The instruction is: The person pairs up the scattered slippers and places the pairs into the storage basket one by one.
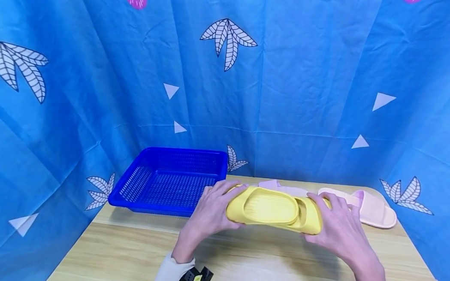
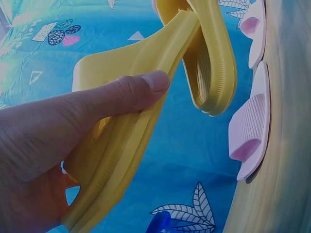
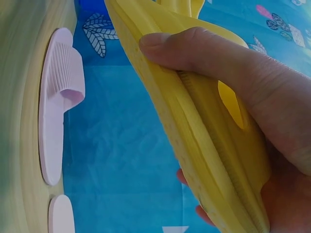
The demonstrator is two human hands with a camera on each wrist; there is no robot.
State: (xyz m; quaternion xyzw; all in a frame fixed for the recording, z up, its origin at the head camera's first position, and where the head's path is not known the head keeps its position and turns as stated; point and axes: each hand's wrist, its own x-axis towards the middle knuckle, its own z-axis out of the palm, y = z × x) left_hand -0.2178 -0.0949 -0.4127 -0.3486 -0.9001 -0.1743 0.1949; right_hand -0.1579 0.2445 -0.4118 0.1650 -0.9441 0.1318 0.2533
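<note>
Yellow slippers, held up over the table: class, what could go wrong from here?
If the left hand or right hand loosens, the yellow slippers could drop, since they are held above the table. Pushed forward, they might knock the pink slipper beyond the right hand. Moved left, they could catch the raised rim of the blue basket.

- We see the table (image 1: 125,246) with the curtain (image 1: 302,76) behind it and on both sides.
- On its back left we find the basket (image 1: 155,207).
- Right of that, we see the held slippers (image 1: 271,208) above the table, between the left hand (image 1: 215,208) and right hand (image 1: 337,222).
- Behind them lies the middle slide (image 1: 291,190).
- At the back right we see the right slide (image 1: 375,207).
</note>
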